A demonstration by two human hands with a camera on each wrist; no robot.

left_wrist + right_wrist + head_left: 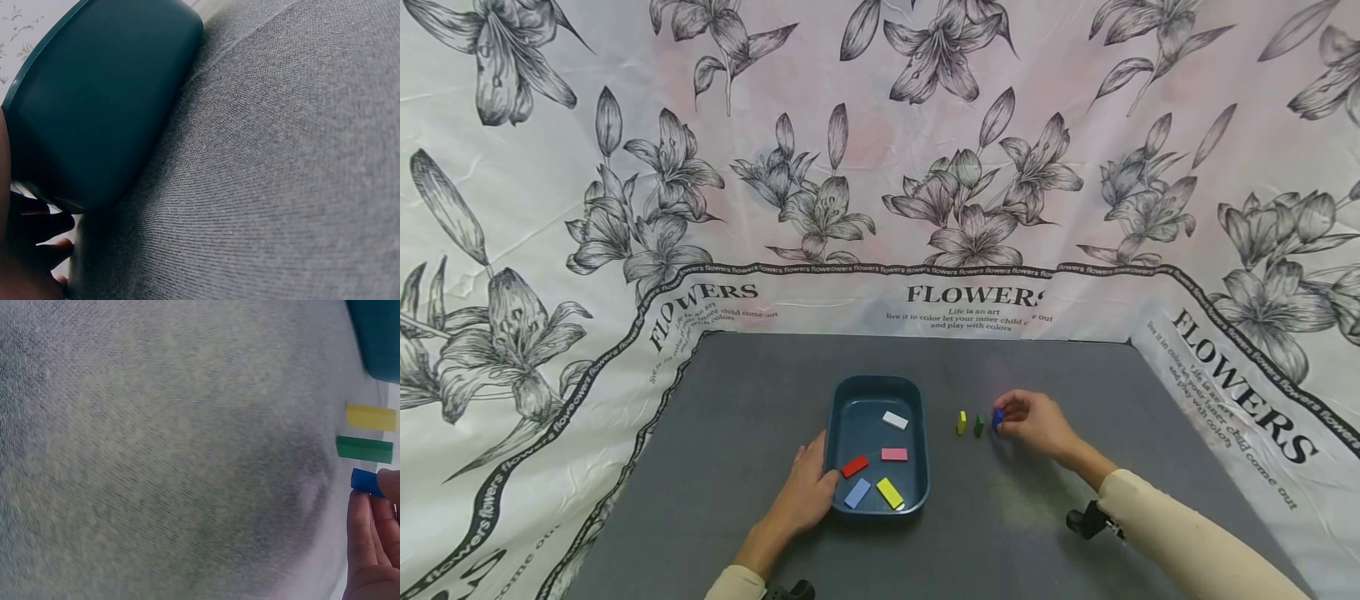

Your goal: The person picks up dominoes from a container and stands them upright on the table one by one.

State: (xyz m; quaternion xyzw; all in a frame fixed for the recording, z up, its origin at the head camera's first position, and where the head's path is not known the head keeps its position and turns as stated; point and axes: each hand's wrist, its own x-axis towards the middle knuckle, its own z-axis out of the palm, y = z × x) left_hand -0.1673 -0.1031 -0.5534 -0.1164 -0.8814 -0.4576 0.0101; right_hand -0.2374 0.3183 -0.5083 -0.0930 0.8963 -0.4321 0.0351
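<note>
A dark teal tray (837, 417) sits mid-table on the grey cloth; its outer wall (94, 106) fills the left wrist view. Inside lie a white block (895, 420), a pink block (894, 454), a red block (854, 466), a light blue block (857, 493) and a yellow block (890, 492). My left hand (808, 492) rests against the tray's near left wall. To the tray's right stand a small yellow block (961, 422) and a green block (978, 426). My right hand (1033, 423) pinches a blue block (997, 419) beside them, which also shows in the right wrist view as the blue block (365, 480).
A grey mat (737, 400) covers the table, ringed by a white cloth with printed flowers (880, 167) that rises behind and at both sides. Black wrist-camera mounts show at the right sleeve (1086, 521) and at the bottom edge.
</note>
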